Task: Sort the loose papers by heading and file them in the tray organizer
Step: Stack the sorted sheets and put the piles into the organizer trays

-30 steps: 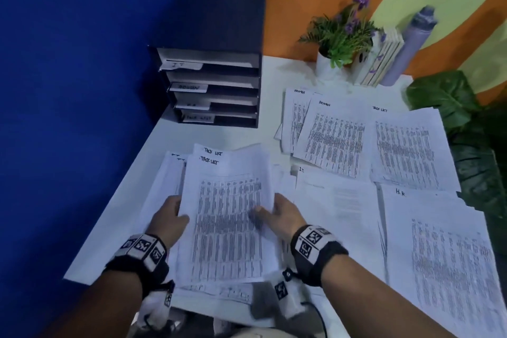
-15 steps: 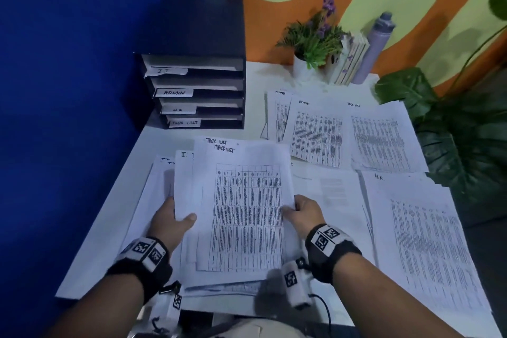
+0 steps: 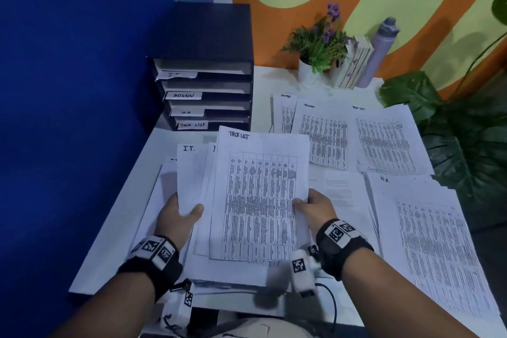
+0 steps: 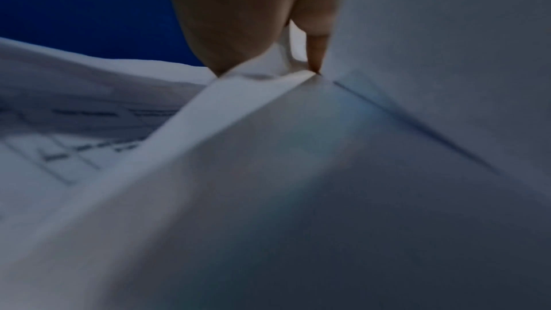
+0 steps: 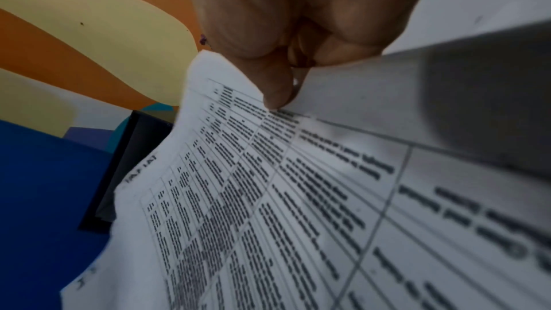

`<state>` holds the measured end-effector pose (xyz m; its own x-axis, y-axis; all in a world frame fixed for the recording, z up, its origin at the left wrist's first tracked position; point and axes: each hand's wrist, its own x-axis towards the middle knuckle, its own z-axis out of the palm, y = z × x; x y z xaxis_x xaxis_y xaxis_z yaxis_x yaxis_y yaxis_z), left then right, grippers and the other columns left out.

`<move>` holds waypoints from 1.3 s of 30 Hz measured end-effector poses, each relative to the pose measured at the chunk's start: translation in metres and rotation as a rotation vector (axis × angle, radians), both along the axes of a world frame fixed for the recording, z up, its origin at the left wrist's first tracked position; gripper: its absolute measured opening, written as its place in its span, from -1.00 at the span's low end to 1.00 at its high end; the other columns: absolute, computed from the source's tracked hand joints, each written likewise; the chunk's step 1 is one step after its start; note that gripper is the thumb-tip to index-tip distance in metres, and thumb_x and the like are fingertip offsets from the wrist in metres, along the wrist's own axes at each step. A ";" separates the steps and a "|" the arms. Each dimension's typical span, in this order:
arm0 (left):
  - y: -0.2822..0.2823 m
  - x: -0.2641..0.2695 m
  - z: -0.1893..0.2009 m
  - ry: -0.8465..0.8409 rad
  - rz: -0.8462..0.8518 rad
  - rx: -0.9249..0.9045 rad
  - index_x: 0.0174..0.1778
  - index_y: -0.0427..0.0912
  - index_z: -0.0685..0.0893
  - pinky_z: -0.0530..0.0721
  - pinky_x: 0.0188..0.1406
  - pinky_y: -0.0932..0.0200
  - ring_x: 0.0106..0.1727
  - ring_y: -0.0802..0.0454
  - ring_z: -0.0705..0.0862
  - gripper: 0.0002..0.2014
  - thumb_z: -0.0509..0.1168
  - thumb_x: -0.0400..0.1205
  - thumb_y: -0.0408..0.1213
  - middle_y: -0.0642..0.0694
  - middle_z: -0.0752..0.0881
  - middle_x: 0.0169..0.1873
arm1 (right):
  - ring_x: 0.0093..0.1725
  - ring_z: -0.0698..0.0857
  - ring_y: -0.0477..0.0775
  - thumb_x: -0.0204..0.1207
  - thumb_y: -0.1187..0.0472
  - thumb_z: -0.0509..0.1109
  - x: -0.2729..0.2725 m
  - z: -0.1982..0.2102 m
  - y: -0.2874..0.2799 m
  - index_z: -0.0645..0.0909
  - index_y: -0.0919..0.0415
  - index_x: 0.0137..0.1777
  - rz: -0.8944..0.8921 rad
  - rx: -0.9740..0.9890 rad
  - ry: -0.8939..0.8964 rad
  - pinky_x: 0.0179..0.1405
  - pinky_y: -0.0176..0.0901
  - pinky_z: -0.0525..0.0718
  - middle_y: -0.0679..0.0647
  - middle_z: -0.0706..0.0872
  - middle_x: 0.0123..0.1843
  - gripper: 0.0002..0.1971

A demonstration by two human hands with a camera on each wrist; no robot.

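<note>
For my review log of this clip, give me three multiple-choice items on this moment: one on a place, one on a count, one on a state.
1. Where does the tray organizer stand on the desk?
A. far left, by the blue wall
B. near right corner
C. beside the bottle

2. How many labelled trays does it show?
A. two
B. four
C. six

3. What is the right hand doing?
A. lying flat on the desk
B. pointing at the plant
C. pinching the Task List sheet

Answers:
1 A, its side sits against the blue wall.
2 B, labels read IT, Admin, HR, Task List.
3 C, thumb and fingers pinch the sheet's right edge, while the left hand grips the I.T. sheets.
</note>
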<state>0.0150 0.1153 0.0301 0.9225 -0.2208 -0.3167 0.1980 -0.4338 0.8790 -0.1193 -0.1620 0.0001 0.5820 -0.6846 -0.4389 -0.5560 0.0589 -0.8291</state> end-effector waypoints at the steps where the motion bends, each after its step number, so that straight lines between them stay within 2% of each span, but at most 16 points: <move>1: 0.001 0.001 -0.002 -0.012 0.011 0.002 0.44 0.02 0.48 0.52 0.32 0.06 0.36 -0.08 0.60 -0.52 0.42 0.62 -0.33 0.04 0.65 0.24 | -0.26 0.63 0.13 0.42 0.19 0.47 -0.001 -0.001 0.000 0.57 0.35 -0.14 -0.005 -0.007 0.003 -0.17 0.11 0.69 0.25 0.66 -0.27 -0.78; 3: 0.006 0.002 -0.003 -0.036 0.003 -0.026 0.63 0.28 0.21 0.41 0.51 -0.01 0.52 0.05 0.45 -0.21 0.39 0.62 -0.42 0.10 0.46 0.52 | -0.27 0.61 0.12 0.39 0.19 0.48 -0.004 -0.003 -0.003 0.55 0.37 -0.16 -0.038 0.010 -0.002 -0.19 0.07 0.64 0.20 0.65 -0.28 -0.76; 5: 0.008 0.002 -0.002 -0.090 -0.062 -0.045 0.62 0.49 0.08 0.29 0.56 0.06 0.55 0.21 0.33 -0.08 0.35 0.62 -0.50 0.25 0.30 0.58 | -0.27 0.56 0.09 0.27 0.09 0.48 -0.008 -0.015 -0.010 0.50 0.45 -0.08 -0.062 0.024 -0.008 -0.20 0.03 0.57 0.18 0.60 -0.27 -0.57; 8: 0.006 0.001 0.000 -0.118 -0.130 0.011 0.58 0.30 0.34 0.25 0.53 0.18 0.58 0.18 0.31 -0.38 0.25 0.71 -0.42 0.26 0.33 0.56 | -0.25 0.51 0.07 0.25 0.11 0.49 -0.009 -0.013 -0.010 0.45 0.52 0.00 -0.084 0.054 -0.021 -0.17 0.00 0.51 0.13 0.54 -0.26 -0.49; 10: 0.001 0.000 0.004 -0.011 -0.120 -0.008 0.45 0.09 0.57 0.35 0.44 0.19 0.49 0.09 0.47 -0.66 0.25 0.74 -0.17 0.12 0.54 0.43 | -0.23 0.54 0.10 0.44 0.34 0.47 -0.008 0.004 0.001 0.51 0.55 0.00 -0.108 0.085 -0.049 -0.15 0.01 0.55 0.19 0.59 -0.24 -0.71; 11: -0.001 -0.001 0.005 0.050 -0.117 -0.014 0.39 -0.02 0.64 0.39 0.39 0.18 0.42 0.07 0.52 -0.68 0.27 0.73 -0.08 0.08 0.61 0.33 | -0.23 0.56 0.11 0.50 0.42 0.43 -0.007 0.007 0.004 0.55 0.54 -0.02 -0.116 0.110 -0.056 -0.14 0.01 0.57 0.21 0.61 -0.23 -0.83; 13: -0.006 -0.003 0.006 0.083 -0.150 0.017 0.25 -0.17 0.72 0.43 0.29 0.19 0.30 0.01 0.59 -0.70 0.35 0.68 -0.10 0.03 0.66 0.14 | -0.24 0.62 0.12 0.54 0.45 0.41 -0.005 0.009 0.008 0.62 0.47 -0.04 -0.124 0.154 -0.081 -0.14 0.03 0.63 0.22 0.68 -0.23 -0.94; 15: -0.011 -0.002 0.007 0.053 -0.154 0.087 -0.04 -0.11 0.71 0.43 0.14 0.23 0.12 0.02 0.61 -0.92 0.41 0.64 -0.19 0.09 0.65 -0.07 | -0.23 0.66 0.12 0.54 0.39 0.43 -0.002 0.006 0.006 0.63 0.48 -0.03 -0.126 0.131 -0.084 -0.10 0.04 0.66 0.25 0.72 -0.22 -0.89; 17: -0.013 -0.001 0.009 0.030 -0.113 0.101 -0.17 -0.13 0.68 0.44 0.02 0.23 -0.09 0.08 0.58 -0.87 0.45 0.61 -0.18 0.17 0.59 -0.24 | -0.19 0.68 0.14 0.53 0.34 0.44 -0.002 0.004 0.001 0.63 0.47 -0.05 -0.118 0.070 -0.062 -0.03 0.05 0.69 0.30 0.73 -0.18 -0.86; 21: -0.017 0.004 0.014 -0.013 -0.085 0.097 -0.10 -0.07 0.68 0.52 -0.07 0.26 0.00 0.00 0.65 -0.90 0.46 0.59 -0.17 0.19 0.66 -0.19 | -0.25 0.57 0.08 0.54 0.26 0.41 -0.006 0.007 -0.013 0.52 0.43 -0.17 -0.092 -0.035 -0.028 -0.16 -0.09 0.54 0.21 0.61 -0.28 -0.79; 24: -0.027 0.002 0.020 -0.019 -0.155 0.112 0.05 -0.09 0.63 0.49 0.08 0.25 0.08 0.05 0.61 -0.79 0.48 0.58 -0.17 0.12 0.65 -0.05 | -0.26 0.61 0.10 0.56 0.21 0.40 -0.005 0.014 -0.014 0.55 0.32 -0.14 -0.042 -0.042 -0.011 -0.15 -0.03 0.64 0.16 0.65 -0.27 -0.83; 26: -0.038 -0.002 0.027 -0.035 -0.184 0.110 0.05 -0.05 0.56 0.46 0.10 0.27 0.01 0.14 0.61 -0.76 0.49 0.58 -0.22 0.18 0.61 -0.06 | -0.26 0.62 0.11 0.58 0.19 0.39 -0.002 0.022 -0.013 0.54 0.18 -0.19 0.001 -0.031 -0.042 -0.12 0.03 0.68 0.10 0.65 -0.28 -0.85; 30: -0.061 0.005 0.038 -0.067 -0.113 -0.036 0.14 -0.03 0.63 0.63 -0.10 0.25 -0.02 0.10 0.73 -0.74 0.47 0.58 -0.32 0.11 0.75 -0.02 | -0.02 0.74 0.17 0.58 0.04 0.42 0.006 0.041 -0.021 0.57 0.06 0.08 0.011 -0.043 -0.163 0.13 0.15 0.71 0.11 0.76 -0.03 -0.83; 32: -0.075 0.013 0.047 -0.097 -0.037 -0.094 0.19 -0.02 0.63 0.64 -0.03 0.20 -0.04 0.08 0.73 -0.71 0.47 0.58 -0.31 0.07 0.74 -0.02 | 0.00 0.74 0.14 0.58 0.13 0.43 0.004 0.050 -0.025 0.46 -0.02 0.22 -0.011 0.006 -0.208 0.11 0.12 0.72 0.17 0.75 0.04 -0.72; 35: -0.096 0.023 0.056 -0.098 0.037 -0.151 0.25 -0.13 0.67 0.71 0.12 0.02 0.03 0.00 0.76 -0.69 0.47 0.60 -0.24 0.00 0.78 0.04 | -0.17 0.72 0.17 0.58 0.43 0.33 -0.003 0.063 -0.026 0.32 -0.02 0.24 -0.041 0.062 -0.263 -0.10 0.18 0.76 0.20 0.68 0.05 -0.59; 39: -0.118 0.018 0.054 -0.116 0.049 -0.142 0.18 -0.04 0.67 0.73 0.14 -0.04 0.00 0.00 0.77 -0.80 0.41 0.64 -0.23 0.03 0.78 0.00 | -0.36 0.71 0.08 0.58 0.51 0.25 -0.013 0.069 -0.059 0.58 0.13 -0.02 -0.160 -0.186 -0.239 -0.35 0.02 0.80 0.07 0.69 0.08 -0.75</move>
